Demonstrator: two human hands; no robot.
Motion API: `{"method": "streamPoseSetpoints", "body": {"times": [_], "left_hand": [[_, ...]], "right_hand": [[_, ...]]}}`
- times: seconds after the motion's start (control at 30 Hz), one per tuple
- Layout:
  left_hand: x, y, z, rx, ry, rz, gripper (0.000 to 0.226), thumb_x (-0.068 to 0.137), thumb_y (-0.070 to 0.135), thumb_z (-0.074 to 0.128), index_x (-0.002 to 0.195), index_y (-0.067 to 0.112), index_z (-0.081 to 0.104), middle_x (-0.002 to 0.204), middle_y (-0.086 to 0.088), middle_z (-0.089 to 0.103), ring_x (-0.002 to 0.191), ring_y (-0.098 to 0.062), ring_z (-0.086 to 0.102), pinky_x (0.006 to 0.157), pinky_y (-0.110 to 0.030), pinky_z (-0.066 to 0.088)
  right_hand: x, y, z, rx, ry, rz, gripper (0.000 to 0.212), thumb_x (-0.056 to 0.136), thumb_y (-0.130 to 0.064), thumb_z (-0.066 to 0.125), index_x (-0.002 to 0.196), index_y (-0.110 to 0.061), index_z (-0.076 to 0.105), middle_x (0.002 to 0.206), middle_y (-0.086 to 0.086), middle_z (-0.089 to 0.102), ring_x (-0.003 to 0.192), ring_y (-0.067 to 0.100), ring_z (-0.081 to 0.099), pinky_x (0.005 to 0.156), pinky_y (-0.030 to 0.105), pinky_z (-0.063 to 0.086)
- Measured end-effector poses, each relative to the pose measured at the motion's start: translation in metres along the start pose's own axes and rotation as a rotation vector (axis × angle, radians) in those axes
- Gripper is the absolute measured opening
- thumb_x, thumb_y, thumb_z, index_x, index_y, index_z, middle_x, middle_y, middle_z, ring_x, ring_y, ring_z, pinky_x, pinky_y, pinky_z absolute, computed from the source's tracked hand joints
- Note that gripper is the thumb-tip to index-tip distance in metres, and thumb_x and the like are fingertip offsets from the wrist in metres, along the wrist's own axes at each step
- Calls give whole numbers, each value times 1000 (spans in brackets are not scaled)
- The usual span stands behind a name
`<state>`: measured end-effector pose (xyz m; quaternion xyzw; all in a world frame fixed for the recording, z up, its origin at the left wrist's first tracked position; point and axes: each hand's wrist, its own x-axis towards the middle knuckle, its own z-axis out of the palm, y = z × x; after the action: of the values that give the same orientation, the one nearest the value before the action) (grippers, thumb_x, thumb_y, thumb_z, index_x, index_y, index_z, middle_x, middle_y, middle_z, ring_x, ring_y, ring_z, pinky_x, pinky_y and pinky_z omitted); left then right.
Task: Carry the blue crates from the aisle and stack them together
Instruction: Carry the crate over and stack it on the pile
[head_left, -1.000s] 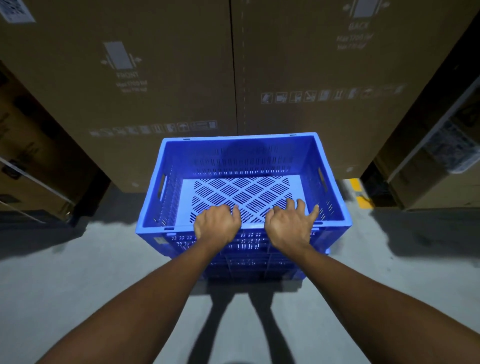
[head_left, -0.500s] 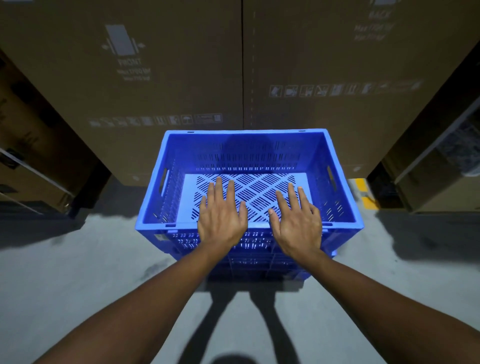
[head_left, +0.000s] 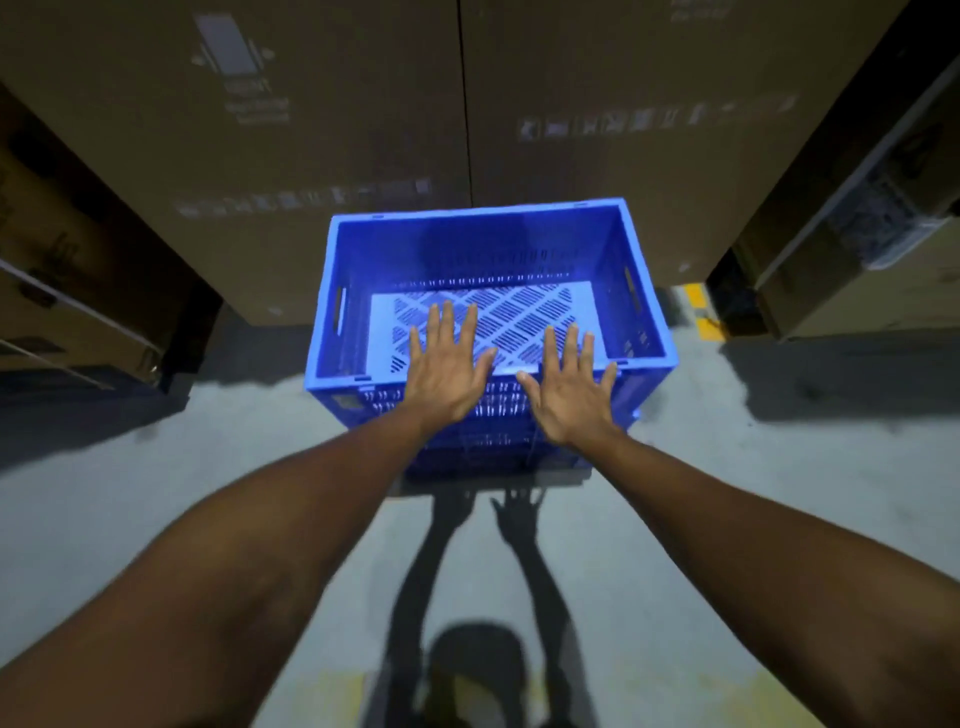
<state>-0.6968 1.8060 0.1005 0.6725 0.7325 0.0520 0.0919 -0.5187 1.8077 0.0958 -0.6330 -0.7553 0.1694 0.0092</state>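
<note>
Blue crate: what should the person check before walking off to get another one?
1. Both hands off: ok. The left hand and right hand are open with fingers spread, gripping nothing.
2. Top blue crate sits on another crate: ok, a lower crate shows beneath it.
3. Top crate seated squarely: cannot tell, the hands hide the near rim.
4. Crate empty: ok, only its slotted bottom shows.
5. Stack clear of the cardboard boxes: cannot tell, the gap behind is hidden.
6. Floor nearby free of clutter: ok where visible.
</note>
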Motion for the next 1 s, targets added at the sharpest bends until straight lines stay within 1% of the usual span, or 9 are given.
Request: {"method": "streamPoseSetpoints", "body": {"times": [0.07, 0.2, 0.27, 0.33, 0.4, 0.57, 0.67, 0.83, 1.0], "left_hand": [[-9, 0, -22, -2, 21, 79, 69, 100, 57, 23, 156, 22, 5, 163, -12, 2, 151, -28, -4, 120, -54, 5], [-30, 0, -74, -14, 50, 190, 69, 100, 56, 25, 156, 22, 5, 164, -11, 2, 151, -26, -4, 121, -51, 8], [-44, 3, -105, -46, 53, 223, 68, 100, 55, 28, 156, 20, 9, 164, -10, 4, 151, -25, -3, 121, -49, 8], [-59, 5, -140, -71, 66, 254, 69, 100, 55, 30, 156, 19, 13, 164, -10, 6, 151, -25, -1, 121, -47, 10], [-75, 6, -177, -90, 80, 291, 70, 98, 57, 26, 155, 18, 16, 163, -11, 8, 151, -26, 2, 121, -48, 13], [-121, 9, -274, -183, 165, 262, 70, 97, 58, 24, 153, 16, 23, 162, -10, 14, 151, -25, 8, 121, -44, 16], [-157, 10, -319, -257, 234, 230, 70, 97, 58, 25, 151, 13, 28, 160, -11, 20, 149, -26, 16, 120, -43, 21], [-213, 21, -368, -328, 281, 239, 69, 96, 57, 24, 150, 13, 31, 161, -10, 20, 149, -26, 17, 119, -38, 19], [-250, 40, -399, -387, 355, 220, 60, 99, 51, 32, 149, 17, 32, 160, -8, 22, 148, -25, 18, 117, -41, 22]], "right_hand": [[-14, -5, -21, 60, 17, -8, 76, 98, -62, 20, 155, -21, -7, 163, 9, -10, 149, 29, -13, 116, 62, 1], [-36, -21, -78, 121, 151, -63, 74, 99, -61, 26, 156, -21, 0, 164, 8, -1, 151, 25, -6, 118, 55, 9], [-50, -31, -108, 143, 199, -49, 74, 98, -60, 27, 156, -20, 3, 164, 7, 3, 151, 24, -4, 118, 53, 11], [-68, -41, -135, 157, 226, -22, 74, 98, -60, 28, 156, -20, 5, 164, 7, 4, 151, 24, -3, 119, 52, 13], [-92, -51, -161, 165, 268, -20, 73, 98, -59, 30, 156, -18, 8, 164, 9, 9, 151, 26, 2, 118, 53, 19], [-159, -83, -232, 232, 345, 7, 71, 99, -55, 35, 155, -17, 13, 163, 9, 16, 150, 26, 11, 116, 50, 27], [-202, -106, -268, 283, 399, 30, 70, 99, -51, 39, 155, -17, 15, 162, 8, 18, 149, 25, 17, 116, 49, 29], [-260, -141, -308, 338, 469, 11, 67, 99, -48, 43, 154, -18, 18, 161, 6, 21, 147, 26, 23, 114, 47, 31], [-298, -153, -337, 352, 554, -73, 66, 99, -44, 46, 154, -18, 20, 160, 6, 25, 144, 26, 27, 113, 42, 30]]}}
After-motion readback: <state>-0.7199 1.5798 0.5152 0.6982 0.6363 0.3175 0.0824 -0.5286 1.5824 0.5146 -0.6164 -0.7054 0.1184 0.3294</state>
